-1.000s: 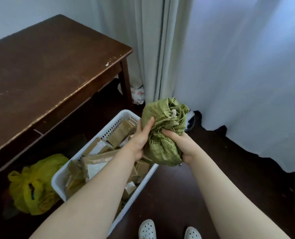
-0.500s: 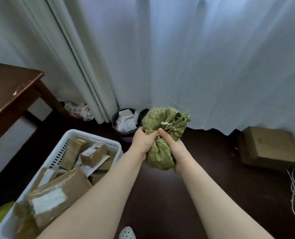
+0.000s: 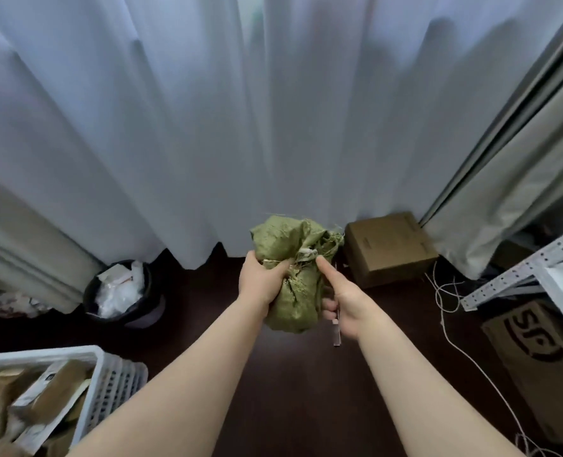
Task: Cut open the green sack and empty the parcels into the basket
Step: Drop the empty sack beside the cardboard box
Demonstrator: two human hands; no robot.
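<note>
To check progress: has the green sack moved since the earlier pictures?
Yes. The green sack went right, away from the white basket, toward the cardboard box.

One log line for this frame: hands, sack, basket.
left hand: grips sack | right hand: holds knife, thumb against sack | sack: bunched, over floor | basket: parcels inside

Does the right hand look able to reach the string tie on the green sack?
Likely yes: the string tie lies uncovered on the green sack, and the right hand has its thumb beside it; the left hand grips the sack.
</note>
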